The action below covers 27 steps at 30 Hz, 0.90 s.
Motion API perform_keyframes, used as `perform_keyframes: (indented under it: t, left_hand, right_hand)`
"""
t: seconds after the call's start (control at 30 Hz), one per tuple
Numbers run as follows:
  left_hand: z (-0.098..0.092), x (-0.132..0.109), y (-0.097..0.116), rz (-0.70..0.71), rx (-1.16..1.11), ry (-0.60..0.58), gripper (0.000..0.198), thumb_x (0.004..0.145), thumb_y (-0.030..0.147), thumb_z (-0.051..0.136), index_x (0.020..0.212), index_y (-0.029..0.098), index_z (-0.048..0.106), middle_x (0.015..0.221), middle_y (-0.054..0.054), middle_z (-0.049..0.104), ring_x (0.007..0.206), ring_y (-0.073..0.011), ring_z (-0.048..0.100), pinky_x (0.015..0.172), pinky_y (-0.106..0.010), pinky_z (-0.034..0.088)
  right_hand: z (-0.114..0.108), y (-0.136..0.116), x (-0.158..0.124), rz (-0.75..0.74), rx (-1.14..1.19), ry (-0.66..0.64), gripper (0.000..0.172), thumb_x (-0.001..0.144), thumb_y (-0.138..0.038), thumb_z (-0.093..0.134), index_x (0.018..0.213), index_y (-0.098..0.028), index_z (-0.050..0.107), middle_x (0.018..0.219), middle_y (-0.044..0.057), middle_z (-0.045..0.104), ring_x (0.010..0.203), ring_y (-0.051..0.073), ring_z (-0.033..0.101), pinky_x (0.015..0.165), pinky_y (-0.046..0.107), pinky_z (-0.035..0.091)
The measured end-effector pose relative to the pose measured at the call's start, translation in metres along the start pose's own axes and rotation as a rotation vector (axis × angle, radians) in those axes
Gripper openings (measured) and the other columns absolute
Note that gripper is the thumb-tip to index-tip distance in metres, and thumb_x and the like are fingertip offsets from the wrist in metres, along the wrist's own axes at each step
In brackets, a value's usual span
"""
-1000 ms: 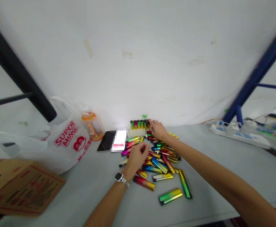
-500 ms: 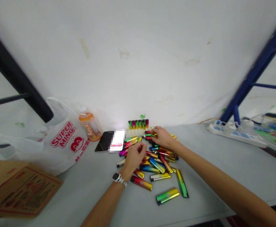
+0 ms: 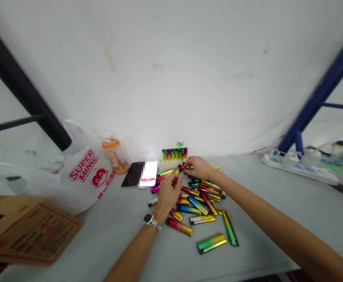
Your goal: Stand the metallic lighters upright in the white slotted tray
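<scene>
A loose pile of shiny coloured lighters [image 3: 198, 204] lies on the grey table. Behind it, several lighters [image 3: 175, 153] stand upright in a row in a pale tray [image 3: 167, 164] by the wall. My right hand [image 3: 200, 167] is closed on a red lighter [image 3: 185, 167] at the tray's right front. My left hand [image 3: 170, 190], with a watch on its wrist, is over the pile's left side, fingers curled; a small yellow-green piece shows near its fingertips, and whether they grip it is unclear.
Left of the pile are a phone [image 3: 133, 174], an orange bottle [image 3: 115, 156], a white plastic bag [image 3: 85, 176] and a cardboard box [image 3: 36, 233]. A power strip [image 3: 299, 169] lies at right. A green lighter [image 3: 212, 243] sits near the front.
My right hand has drawn a red lighter up from the pile's back, beside the tray. The whole view has shifted slightly; my left hand stays about where it was.
</scene>
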<state>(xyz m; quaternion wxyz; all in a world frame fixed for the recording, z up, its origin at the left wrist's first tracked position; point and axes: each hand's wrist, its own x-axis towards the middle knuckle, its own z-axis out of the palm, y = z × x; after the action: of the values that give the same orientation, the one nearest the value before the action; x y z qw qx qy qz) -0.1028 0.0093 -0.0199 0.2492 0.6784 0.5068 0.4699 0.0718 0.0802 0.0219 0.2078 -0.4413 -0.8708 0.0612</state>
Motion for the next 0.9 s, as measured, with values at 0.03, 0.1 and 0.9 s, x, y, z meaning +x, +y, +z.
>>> perform_keyframes:
  t: [0.03,0.1,0.9]
  left_hand:
    - [0.000,0.001,-0.001,0.003,-0.013,0.054,0.026,0.091,0.040,0.050,0.081,0.018,0.060,0.070,-0.002,0.063,0.064,-0.0143,0.059,0.061,-0.026,0.045]
    - [-0.001,0.003,-0.002,0.021,-0.050,0.154,0.024,0.090,0.041,0.053,0.093,0.018,0.059,0.088,-0.005,0.065,0.080,-0.0166,0.062,0.070,-0.029,0.049]
    - [0.003,0.000,0.009,0.018,0.087,0.079,0.044,0.090,0.051,0.047,0.062,0.018,0.048,0.056,0.003,0.045,0.055,-0.0109,0.041,0.056,-0.025,0.031]
  right_hand:
    - [0.001,-0.004,-0.001,0.012,0.112,0.047,0.017,0.082,-0.031,0.064,0.085,-0.016,0.071,0.082,0.006,0.066,0.077,0.017,0.057,0.071,0.027,0.039]
    - [0.004,-0.015,-0.006,0.055,0.353,0.110,0.018,0.082,-0.031,0.063,0.087,-0.016,0.069,0.075,0.002,0.063,0.069,0.014,0.055,0.064,0.024,0.038]
    - [0.038,-0.029,-0.052,0.163,0.457,0.472,0.021,0.086,-0.024,0.052,0.094,-0.018,0.070,0.063,0.000,0.065,0.057,0.015,0.057,0.063,0.028,0.045]
